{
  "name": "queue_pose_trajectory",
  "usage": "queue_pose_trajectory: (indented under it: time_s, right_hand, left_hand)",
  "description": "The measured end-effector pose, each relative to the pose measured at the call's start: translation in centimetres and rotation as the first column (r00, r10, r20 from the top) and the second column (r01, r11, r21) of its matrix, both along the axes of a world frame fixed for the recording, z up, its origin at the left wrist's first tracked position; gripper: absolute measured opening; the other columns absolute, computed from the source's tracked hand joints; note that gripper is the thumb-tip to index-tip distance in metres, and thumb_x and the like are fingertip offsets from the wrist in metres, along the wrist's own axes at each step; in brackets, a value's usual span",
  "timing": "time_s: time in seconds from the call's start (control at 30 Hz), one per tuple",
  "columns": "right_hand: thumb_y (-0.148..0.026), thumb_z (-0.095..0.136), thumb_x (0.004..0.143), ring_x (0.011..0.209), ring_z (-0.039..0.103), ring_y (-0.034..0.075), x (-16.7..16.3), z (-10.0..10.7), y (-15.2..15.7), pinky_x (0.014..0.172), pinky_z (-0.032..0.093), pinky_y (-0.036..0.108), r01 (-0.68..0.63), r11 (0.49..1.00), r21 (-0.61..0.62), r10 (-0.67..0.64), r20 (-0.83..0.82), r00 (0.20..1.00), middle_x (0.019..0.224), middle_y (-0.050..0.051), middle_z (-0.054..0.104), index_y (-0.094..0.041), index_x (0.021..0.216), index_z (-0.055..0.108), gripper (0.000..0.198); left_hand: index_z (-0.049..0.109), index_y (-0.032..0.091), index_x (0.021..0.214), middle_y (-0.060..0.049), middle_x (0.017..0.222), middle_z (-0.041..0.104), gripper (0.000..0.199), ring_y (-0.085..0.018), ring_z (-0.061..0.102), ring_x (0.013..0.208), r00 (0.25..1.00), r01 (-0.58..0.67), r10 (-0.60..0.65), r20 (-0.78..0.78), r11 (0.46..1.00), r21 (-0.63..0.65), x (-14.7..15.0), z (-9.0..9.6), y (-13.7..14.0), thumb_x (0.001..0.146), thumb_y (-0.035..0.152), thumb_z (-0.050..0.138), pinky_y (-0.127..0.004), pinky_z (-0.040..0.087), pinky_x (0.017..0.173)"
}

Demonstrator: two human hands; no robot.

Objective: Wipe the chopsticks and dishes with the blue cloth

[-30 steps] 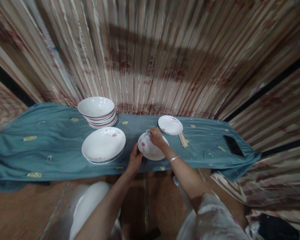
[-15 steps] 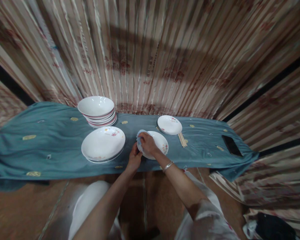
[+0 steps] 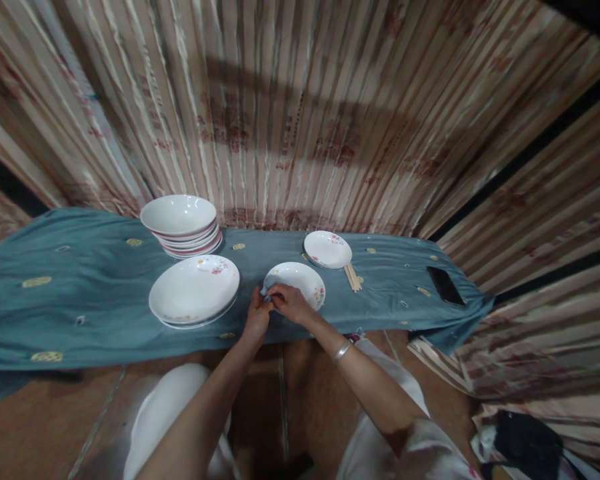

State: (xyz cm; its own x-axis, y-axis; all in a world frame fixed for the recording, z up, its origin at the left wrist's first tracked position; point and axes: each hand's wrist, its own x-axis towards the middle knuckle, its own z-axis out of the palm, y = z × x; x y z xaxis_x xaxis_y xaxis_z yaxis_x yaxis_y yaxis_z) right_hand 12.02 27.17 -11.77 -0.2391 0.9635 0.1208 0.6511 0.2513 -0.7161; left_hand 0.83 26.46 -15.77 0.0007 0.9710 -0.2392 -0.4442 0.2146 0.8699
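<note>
A white plate (image 3: pixel 304 279) with a floral rim is in front of me on the cloth-covered table. At its near left edge, my left hand (image 3: pixel 258 315) is closed on the rim. My right hand (image 3: pixel 291 304), with a silver bangle on the wrist, is closed on a small light-blue cloth (image 3: pixel 266 291) and presses it against the plate's left rim. The two hands almost touch, and part of the cloth is hidden by the fingers. Left of my hands sit stacked large floral plates (image 3: pixel 193 290).
Behind the large plates rises a stack of white bowls (image 3: pixel 179 217) with red bands. Small floral plates (image 3: pixel 327 250) are at the back, with wooden chopsticks (image 3: pixel 352 277) beside them. A black phone (image 3: pixel 445 285) lies at the right on the green tablecloth (image 3: pixel 100 293). A patterned curtain (image 3: pixel 280 133) hangs behind.
My right hand and the blue cloth have moved down along the plate's left rim, toward my left hand. My left hand stays by the plate's edge. The whole view has shifted slightly.
</note>
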Motion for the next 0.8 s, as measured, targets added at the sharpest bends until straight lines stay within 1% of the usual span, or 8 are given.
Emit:
queue_pose_trajectory:
  time_s: [0.07, 0.13, 0.23, 0.33, 0.43, 0.53, 0.7, 0.8]
  right_hand:
    - [-0.005, 0.047, 0.077, 0.089, 0.063, 0.016, 0.4, 0.3, -0.6, 0.087, 0.045, 0.029, -0.032, 0.999, -0.015, 0.032, 0.012, 0.999, 0.096, 0.003, 0.070, -0.019, 0.092, 0.067, 0.028]
    - [-0.006, 0.047, 0.078, 0.089, 0.063, 0.016, 0.9, 0.5, -1.2, 0.086, 0.045, 0.028, -0.064, 0.998, -0.023, 0.065, 0.026, 0.998, 0.095, 0.003, 0.070, -0.018, 0.091, 0.067, 0.027]
    - [-0.005, 0.047, 0.079, 0.089, 0.063, 0.016, 1.7, 0.8, -2.1, 0.085, 0.045, 0.028, -0.101, 0.995, -0.014, 0.101, 0.061, 0.993, 0.095, 0.003, 0.070, -0.018, 0.092, 0.068, 0.027]
    - [-0.006, 0.047, 0.081, 0.093, 0.063, 0.018, 2.8, 1.2, -2.9, 0.086, 0.045, 0.028, -0.126, 0.992, -0.015, 0.127, 0.130, 0.983, 0.098, 0.005, 0.070, -0.017, 0.094, 0.068, 0.028]
    - [-0.007, 0.047, 0.082, 0.095, 0.063, 0.019, 4.1, 1.6, -3.3, 0.087, 0.045, 0.029, -0.162, 0.986, -0.041, 0.167, 0.228, 0.959, 0.100, 0.007, 0.070, -0.016, 0.095, 0.069, 0.028]
    - [-0.009, 0.046, 0.083, 0.096, 0.063, 0.020, 5.6, 1.8, -3.5, 0.088, 0.045, 0.030, -0.173, 0.983, -0.055, 0.181, 0.320, 0.930, 0.102, 0.007, 0.070, -0.017, 0.097, 0.069, 0.028]
    - [-0.009, 0.044, 0.084, 0.099, 0.063, 0.021, 7.5, 1.6, -3.1, 0.094, 0.041, 0.036, -0.151, 0.987, -0.050, 0.157, 0.454, 0.877, 0.103, 0.006, 0.070, -0.019, 0.093, 0.070, 0.029]
    - [-0.008, 0.046, 0.083, 0.097, 0.063, 0.021, 8.2, 1.4, -2.5, 0.093, 0.041, 0.035, -0.171, 0.985, -0.039, 0.167, 0.507, 0.846, 0.101, 0.008, 0.070, -0.016, 0.094, 0.070, 0.028]
  left_hand:
    - [0.043, 0.018, 0.131, -0.009, 0.124, 0.060, 0.075, -0.025, 0.053, 0.117, 1.000, 0.006, -0.006, 0.016, 1.000, -0.013, 0.0, 0.2, 0.0, 0.057, 0.010, 0.058, -0.038, 0.039, 0.100]
    - [0.043, 0.020, 0.131, -0.008, 0.129, 0.058, 0.075, -0.024, 0.050, 0.121, 0.999, 0.016, -0.016, 0.029, 1.000, 0.000, 0.0, 0.4, 0.0, 0.058, 0.009, 0.057, -0.037, 0.037, 0.102]
    - [0.041, 0.019, 0.133, -0.009, 0.133, 0.055, 0.074, -0.025, 0.048, 0.124, 1.000, 0.021, -0.021, 0.019, 1.000, -0.005, 0.1, 0.5, 0.0, 0.061, 0.009, 0.056, -0.038, 0.035, 0.104]
    - [0.038, 0.018, 0.135, -0.011, 0.134, 0.054, 0.074, -0.026, 0.046, 0.125, 0.999, 0.026, -0.026, -0.018, 1.000, -0.007, 0.1, 0.3, 0.1, 0.065, 0.012, 0.059, -0.041, 0.035, 0.105]
    - [0.039, 0.019, 0.135, -0.010, 0.134, 0.054, 0.072, -0.025, 0.045, 0.127, 0.997, 0.041, -0.038, -0.062, 0.999, 0.035, 0.0, 0.0, 0.2, 0.066, 0.013, 0.061, -0.041, 0.033, 0.106]
    - [0.038, 0.019, 0.136, -0.010, 0.138, 0.051, 0.073, -0.024, 0.043, 0.129, 0.994, 0.057, -0.051, -0.094, 0.996, 0.065, -0.1, -0.5, 0.3, 0.067, 0.012, 0.060, -0.039, 0.030, 0.108]
    - [0.038, 0.019, 0.136, -0.010, 0.141, 0.047, 0.073, -0.024, 0.040, 0.131, 0.992, 0.059, -0.048, -0.120, 0.994, 0.095, -0.1, -1.0, 0.5, 0.067, 0.011, 0.058, -0.040, 0.027, 0.110]
    - [0.038, 0.019, 0.136, -0.011, 0.142, 0.046, 0.073, -0.024, 0.039, 0.132, 0.991, 0.066, -0.054, -0.119, 0.993, 0.099, -0.1, -1.0, 0.4, 0.066, 0.011, 0.058, -0.040, 0.026, 0.111]
